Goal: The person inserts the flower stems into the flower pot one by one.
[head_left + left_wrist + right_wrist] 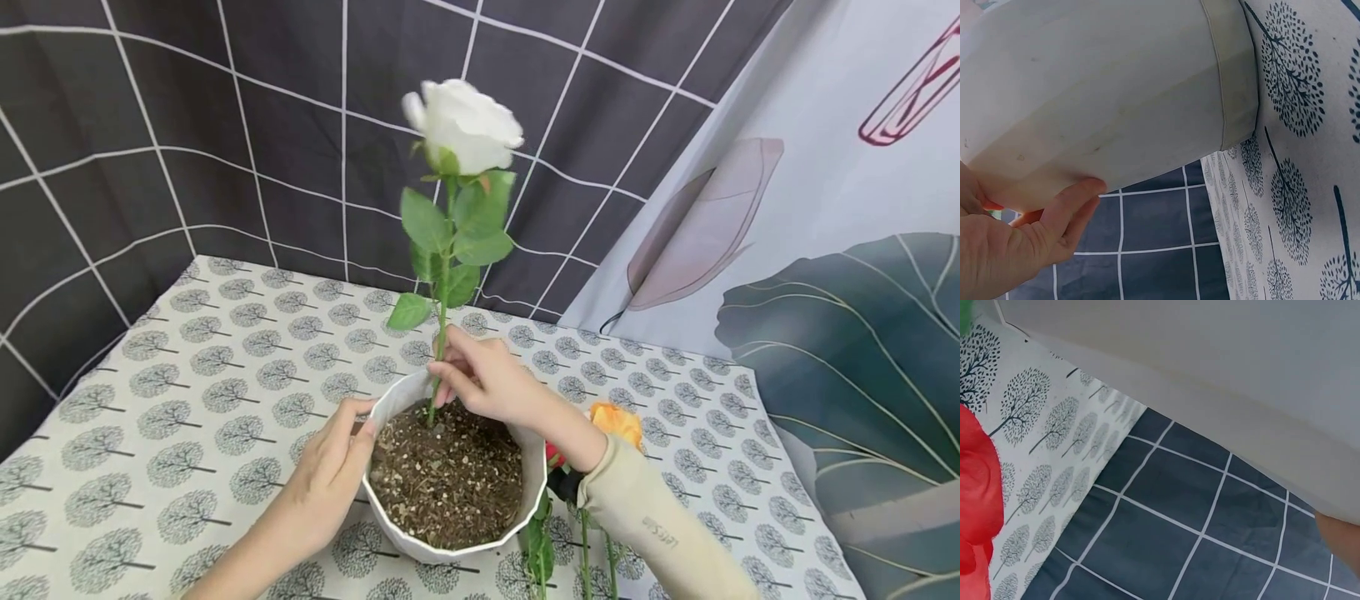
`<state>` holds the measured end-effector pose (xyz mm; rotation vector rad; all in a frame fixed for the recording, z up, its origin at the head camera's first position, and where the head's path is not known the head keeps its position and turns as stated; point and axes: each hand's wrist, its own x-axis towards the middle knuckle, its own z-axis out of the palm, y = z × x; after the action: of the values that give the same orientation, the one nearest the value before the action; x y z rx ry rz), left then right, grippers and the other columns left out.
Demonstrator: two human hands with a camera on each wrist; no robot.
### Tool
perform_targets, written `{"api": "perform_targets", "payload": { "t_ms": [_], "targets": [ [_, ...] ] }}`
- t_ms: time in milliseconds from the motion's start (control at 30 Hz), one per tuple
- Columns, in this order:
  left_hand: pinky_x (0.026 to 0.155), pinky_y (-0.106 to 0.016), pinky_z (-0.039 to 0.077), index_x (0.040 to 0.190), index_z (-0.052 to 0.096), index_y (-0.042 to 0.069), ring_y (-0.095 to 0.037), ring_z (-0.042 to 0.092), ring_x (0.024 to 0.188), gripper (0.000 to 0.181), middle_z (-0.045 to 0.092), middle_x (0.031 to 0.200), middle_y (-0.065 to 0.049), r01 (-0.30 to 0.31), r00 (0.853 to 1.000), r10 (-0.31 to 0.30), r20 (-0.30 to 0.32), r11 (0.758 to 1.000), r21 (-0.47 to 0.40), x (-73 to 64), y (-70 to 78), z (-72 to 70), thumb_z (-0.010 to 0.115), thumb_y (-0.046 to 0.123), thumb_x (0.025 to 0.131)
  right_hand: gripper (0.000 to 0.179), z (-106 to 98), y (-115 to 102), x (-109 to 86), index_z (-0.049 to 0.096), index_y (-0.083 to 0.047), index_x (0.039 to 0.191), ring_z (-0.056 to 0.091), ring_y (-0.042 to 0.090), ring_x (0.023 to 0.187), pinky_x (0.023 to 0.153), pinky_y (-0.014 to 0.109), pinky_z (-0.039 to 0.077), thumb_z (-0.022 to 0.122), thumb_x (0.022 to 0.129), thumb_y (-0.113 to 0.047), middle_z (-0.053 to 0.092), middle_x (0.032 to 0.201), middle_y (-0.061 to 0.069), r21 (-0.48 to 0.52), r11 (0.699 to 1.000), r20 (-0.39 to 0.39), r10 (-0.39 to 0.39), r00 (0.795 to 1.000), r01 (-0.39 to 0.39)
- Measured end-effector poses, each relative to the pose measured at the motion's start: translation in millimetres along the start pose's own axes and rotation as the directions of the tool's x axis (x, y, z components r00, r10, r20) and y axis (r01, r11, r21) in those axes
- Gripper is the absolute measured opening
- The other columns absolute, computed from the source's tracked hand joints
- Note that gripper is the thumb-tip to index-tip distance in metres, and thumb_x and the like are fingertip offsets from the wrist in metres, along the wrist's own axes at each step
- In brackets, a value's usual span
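A white rose [468, 129] with a green stem and several leaves stands nearly upright, the foot of its stem at the soil [450, 479]. My right hand [483, 375] pinches the lower stem between thumb and fingers, just over the back of the white flower pot [457, 552]. My left hand [330, 467] holds the pot at its left rim. In the left wrist view the fingers [1079, 203] of that hand lie bent against the pot's pale outer wall [1104, 106]. Only a sliver of my right hand [1341, 544] shows in the right wrist view, under the pot wall.
Right of the pot, partly under my right forearm, lie an orange flower [618, 422] and a red flower [975, 500], with green stems [585, 550] towards the front. A tree-print cloth [247, 367] covers the table. Behind it hangs a dark grid-patterned curtain [300, 150].
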<state>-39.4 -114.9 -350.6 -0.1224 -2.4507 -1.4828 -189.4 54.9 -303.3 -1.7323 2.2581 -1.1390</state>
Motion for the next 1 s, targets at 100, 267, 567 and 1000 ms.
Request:
{"api": "perform_targets", "payload": {
  "t_ms": [100,267,567,1000],
  "targets": [
    [0.076,-0.036,0.053,0.117,0.048,0.009,-0.012,0.056,0.091,0.021,0.058,0.107,-0.006,0.002,1.0,-0.002,-0.002,1.0,0.005,-1.1,0.2,-0.9,0.036,0.014,0.101,0.011,1.7,-1.6,1.6,0.045,-0.004,0.089,0.065,0.007,0.059,0.053,0.019,0.053,0.055,0.091,0.0,0.067,0.07,0.005,0.002,1.0,0.049,0.002,0.999,-0.002],
    [0.074,-0.032,0.053,0.118,0.048,0.009,-0.011,0.056,0.088,0.021,0.058,0.107,-0.006,0.013,1.0,-0.013,0.009,1.0,-0.009,-2.5,1.2,-2.6,0.036,0.013,0.101,0.013,3.4,-0.6,3.9,0.043,-0.002,0.089,0.065,0.006,0.061,0.056,0.016,0.053,0.055,0.091,0.001,0.068,0.073,0.011,0.014,1.0,0.086,-0.016,0.996,0.015],
    [0.077,-0.034,0.053,0.12,0.047,0.011,-0.012,0.057,0.091,0.023,0.058,0.108,-0.006,0.033,0.999,-0.032,0.029,0.999,-0.024,1.7,2.0,-2.6,0.035,0.016,0.101,0.014,-1.1,1.7,5.7,0.043,0.0,0.089,0.066,0.01,0.06,0.055,0.017,0.054,0.057,0.089,0.004,0.069,0.073,0.012,0.027,0.999,0.112,-0.044,0.993,0.041],
    [0.075,-0.033,0.054,0.12,0.046,0.009,-0.014,0.058,0.089,0.023,0.058,0.109,-0.009,0.029,0.999,-0.028,0.034,0.999,-0.023,1.5,2.3,-1.9,0.035,0.015,0.101,0.008,2.4,-7.6,4.4,0.047,0.001,0.095,0.067,0.009,0.065,0.059,0.012,0.052,0.054,0.091,0.003,0.07,0.082,0.015,0.031,1.0,0.252,-0.011,0.968,0.003]
  ]
}}
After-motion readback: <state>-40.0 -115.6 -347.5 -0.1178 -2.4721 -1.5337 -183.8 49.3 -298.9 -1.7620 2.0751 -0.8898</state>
